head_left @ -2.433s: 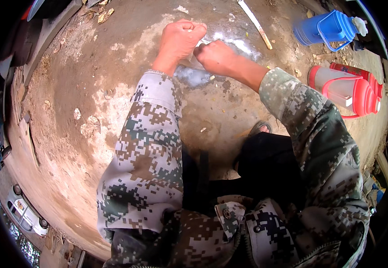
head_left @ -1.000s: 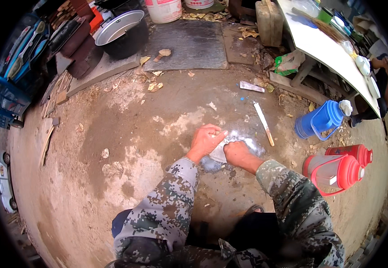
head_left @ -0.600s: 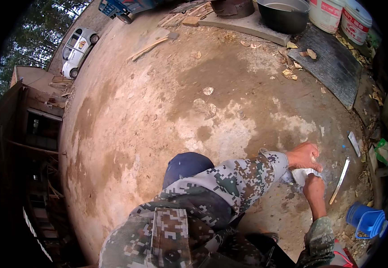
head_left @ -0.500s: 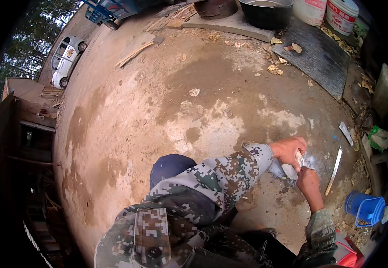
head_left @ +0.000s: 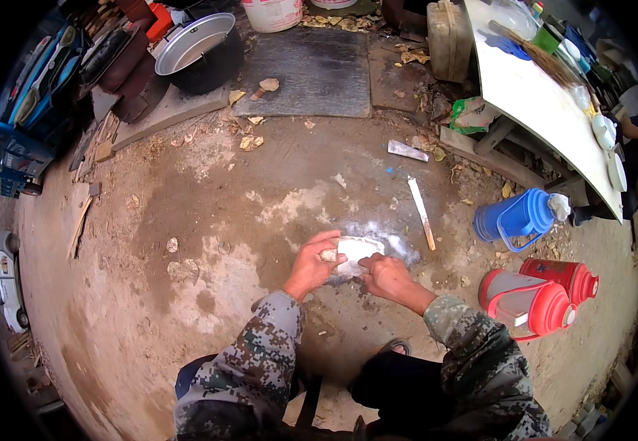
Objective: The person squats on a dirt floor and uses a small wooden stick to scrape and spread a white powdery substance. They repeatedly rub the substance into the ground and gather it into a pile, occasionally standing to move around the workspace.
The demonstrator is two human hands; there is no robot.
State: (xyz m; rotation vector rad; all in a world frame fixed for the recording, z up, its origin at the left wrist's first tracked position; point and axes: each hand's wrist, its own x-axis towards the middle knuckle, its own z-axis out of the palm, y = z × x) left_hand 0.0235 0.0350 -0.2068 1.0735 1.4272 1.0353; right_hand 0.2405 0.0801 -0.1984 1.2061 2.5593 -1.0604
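On stained ground [head_left: 128, 309], with a white table [head_left: 521, 92] upper right, reaching from the lower edge, gripping a flat white object [head_left: 356, 251] mid-frame between left hand [head_left: 314, 263] and right hand [head_left: 388, 276]

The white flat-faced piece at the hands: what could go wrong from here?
The left hand holds the white flat-faced piece; should that grip slip, it might drop onto the brown, littered ground.
The right hand is close against the piece's lower right edge, so a slip could scrape it.
The red-and-grey cylindrical flask is near the right camouflage sleeve; an outward elbow swing might knock it.
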